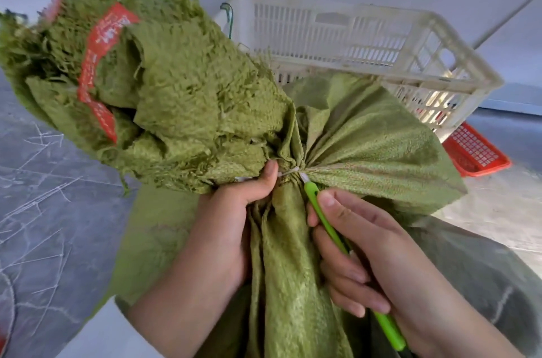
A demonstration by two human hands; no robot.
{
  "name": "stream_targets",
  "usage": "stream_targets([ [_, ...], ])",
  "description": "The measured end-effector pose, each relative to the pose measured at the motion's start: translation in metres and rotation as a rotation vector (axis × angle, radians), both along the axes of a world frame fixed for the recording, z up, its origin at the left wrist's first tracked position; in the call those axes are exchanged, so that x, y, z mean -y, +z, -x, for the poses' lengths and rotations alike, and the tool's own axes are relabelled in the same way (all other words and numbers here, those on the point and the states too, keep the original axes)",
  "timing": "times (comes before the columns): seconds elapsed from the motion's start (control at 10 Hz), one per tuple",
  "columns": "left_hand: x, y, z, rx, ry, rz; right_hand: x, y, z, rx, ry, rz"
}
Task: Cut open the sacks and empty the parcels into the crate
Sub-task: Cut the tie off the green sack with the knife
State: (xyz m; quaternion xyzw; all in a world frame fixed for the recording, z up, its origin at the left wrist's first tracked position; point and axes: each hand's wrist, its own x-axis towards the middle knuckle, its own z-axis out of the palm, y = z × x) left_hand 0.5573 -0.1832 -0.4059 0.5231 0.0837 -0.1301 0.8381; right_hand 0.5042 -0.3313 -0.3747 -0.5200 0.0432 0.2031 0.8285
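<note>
My left hand (231,211) clamps the sack (205,99) neck, tie (289,171) just right of it — my right hand (366,258) grips the knife (328,222), tip at the tie.

This looks like a parcel-sorting or warehouse space: a bare grey stone floor (44,211) scuffed with pale scratches, a worn cream slotted plastic crate (381,43) standing on it, a flat orange mesh plastic tray (478,152) beside that, plain pale walls behind
</note>
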Motion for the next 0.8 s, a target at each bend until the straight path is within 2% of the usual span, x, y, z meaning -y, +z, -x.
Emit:
stream_targets([
  [0.2, 0.001, 0.008, 0.005, -0.047, 0.021, -0.078, -0.002, -0.001, -0.002, -0.002, 0.011, -0.031],
  [0.4, 0.008, 0.013, 0.003, -0.075, 0.121, -0.036, -0.001, -0.004, -0.002, 0.018, 0.016, -0.084],
  [0.6, 0.006, 0.012, 0.003, -0.142, -0.034, 0.005, 0.0, -0.011, -0.001, -0.015, 0.001, -0.126],
  [0.7, 0.006, 0.013, 0.003, -0.098, -0.012, -0.027, 0.003, -0.016, -0.001, -0.068, 0.042, -0.23],
  [0.8, 0.008, 0.013, 0.005, -0.051, 0.002, -0.081, 0.003, -0.018, -0.002, -0.14, 0.08, -0.445],
])
